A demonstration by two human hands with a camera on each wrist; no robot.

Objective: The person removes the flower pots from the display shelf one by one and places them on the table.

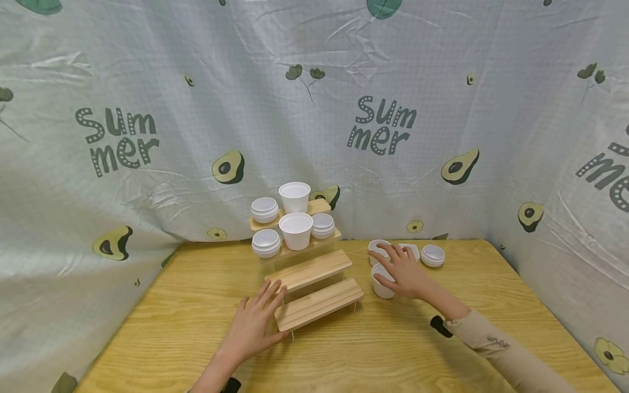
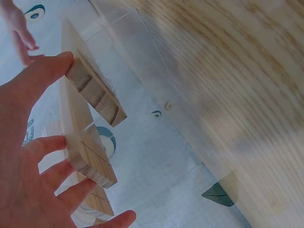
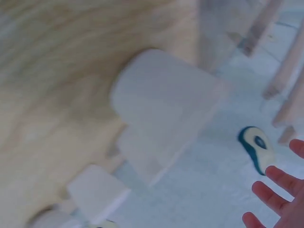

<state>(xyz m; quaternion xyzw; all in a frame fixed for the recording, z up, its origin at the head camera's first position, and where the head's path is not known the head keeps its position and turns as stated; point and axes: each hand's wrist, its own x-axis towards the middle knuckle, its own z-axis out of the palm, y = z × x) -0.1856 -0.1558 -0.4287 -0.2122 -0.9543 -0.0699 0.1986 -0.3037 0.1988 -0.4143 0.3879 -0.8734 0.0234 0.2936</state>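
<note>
A tiered wooden display stand [image 1: 319, 304] with clear supports is in the head view's lower middle. My left hand [image 1: 253, 323] rests at the left end of its two lowest steps. In the left wrist view its thumb presses the end of one step [image 2: 97, 95], and other fingers touch the step beside it [image 2: 92, 154]. My right hand [image 1: 408, 273] hovers spread over two white cups, a front cup [image 1: 382, 287] and a back cup [image 1: 377, 248], overlapping both. In the right wrist view its fingers [image 3: 270, 197] are apart from the nearest white cup [image 3: 161, 90].
Two tall white cups, including the front one [image 1: 296, 232], and several short round jars, one at the left [image 1: 266, 244], fill the upper steps. Beyond my right hand are a white square container [image 1: 411, 250] and a round jar [image 1: 433, 255]. A printed curtain [image 1: 275, 109] surrounds the wooden table [image 1: 196, 305].
</note>
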